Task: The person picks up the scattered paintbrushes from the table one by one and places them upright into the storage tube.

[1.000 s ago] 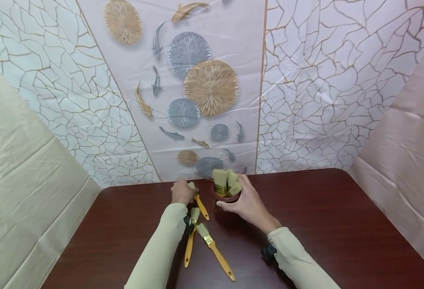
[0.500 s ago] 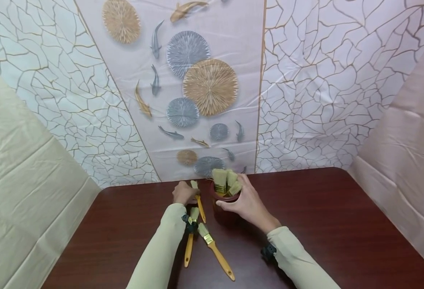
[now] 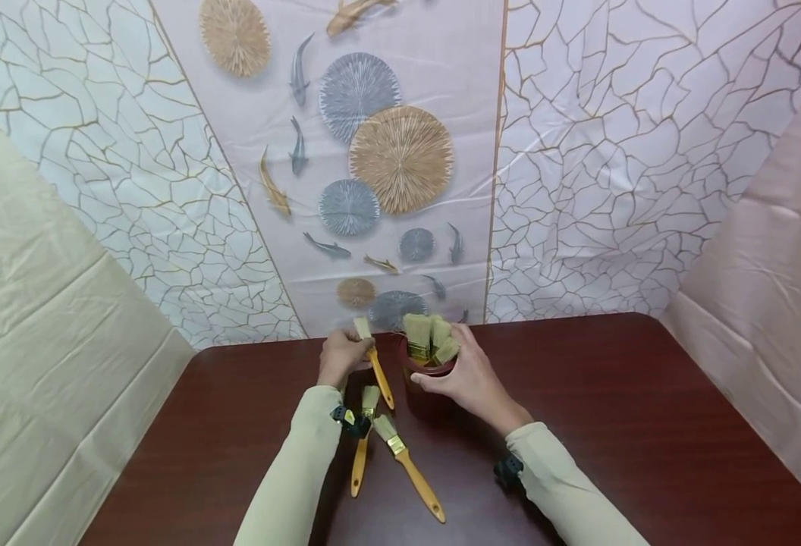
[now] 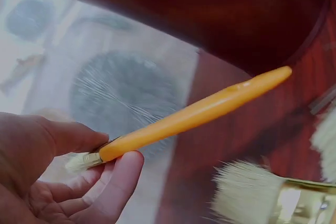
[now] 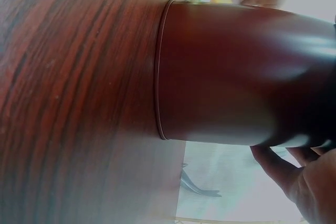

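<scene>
My left hand (image 3: 343,356) pinches a paintbrush (image 3: 381,381) with a yellow handle near its metal band. Its pale bristles point up and away, and the handle slants down toward me. In the left wrist view the thumb and fingers meet where the handle (image 4: 194,116) joins the band. Just to the right, my right hand (image 3: 474,383) grips a dark red cup (image 5: 226,72) around its side near the rim. Several paintbrushes (image 3: 418,335) stand in that cup, bristles up, their handles hidden inside. The cup stands upright on the table.
Two more paintbrushes lie on the dark wooden table (image 3: 612,425) in front of the cup: one (image 3: 414,476) slants to the right, the other (image 3: 359,462) lies partly beside my left wrist. A patterned cloth backdrop (image 3: 578,189) rises behind the table's far edge.
My left hand has raised the paintbrush from the table, and its bristles now show above the fingers. My right hand keeps its hold on the cup.
</scene>
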### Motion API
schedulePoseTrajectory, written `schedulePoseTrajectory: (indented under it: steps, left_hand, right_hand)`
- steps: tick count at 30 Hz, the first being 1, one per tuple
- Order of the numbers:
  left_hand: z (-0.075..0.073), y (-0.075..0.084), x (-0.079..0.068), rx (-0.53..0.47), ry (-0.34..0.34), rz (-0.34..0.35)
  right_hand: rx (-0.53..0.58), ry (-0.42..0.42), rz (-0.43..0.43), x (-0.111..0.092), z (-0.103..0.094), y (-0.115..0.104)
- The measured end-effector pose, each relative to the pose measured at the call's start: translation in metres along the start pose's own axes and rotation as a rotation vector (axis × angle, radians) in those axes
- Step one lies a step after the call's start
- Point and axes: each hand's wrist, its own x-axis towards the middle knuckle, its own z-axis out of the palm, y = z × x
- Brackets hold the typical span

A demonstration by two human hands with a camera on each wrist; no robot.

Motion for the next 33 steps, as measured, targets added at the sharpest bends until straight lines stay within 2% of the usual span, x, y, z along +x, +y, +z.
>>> schedulePoseTrajectory:
  steps: [4,7,13,20,26,33]
  left_hand:
    - [-0.010,0.016,-0.010,-0.013,0.003,0.092]
    - [-0.018,0.030,-0.017,0.004,0.013,0.133]
    - [-0.030,0.058,-0.034,-0.066,-0.003,0.228]
    - [-0.043,0.078,-0.054,-0.109,-0.062,0.343]
    - [-0.053,0.095,-0.069,-0.089,-0.063,0.446]
    - [-0.060,0.116,-0.085,-0.093,-0.112,0.507]
  right_hand:
    - [0.005,-0.004,0.002,0.001,0.000,0.001]
    - [0.007,-0.007,0.006,0.001,0.000,0.002]
    - [0.005,-0.005,0.001,0.003,0.000,0.002]
    - [0.012,-0.017,0.015,0.003,0.000,0.001]
    - [0.020,-0.028,0.035,0.002,0.000,0.000]
    - [0.024,-0.034,0.035,0.002,-0.001,0.000]
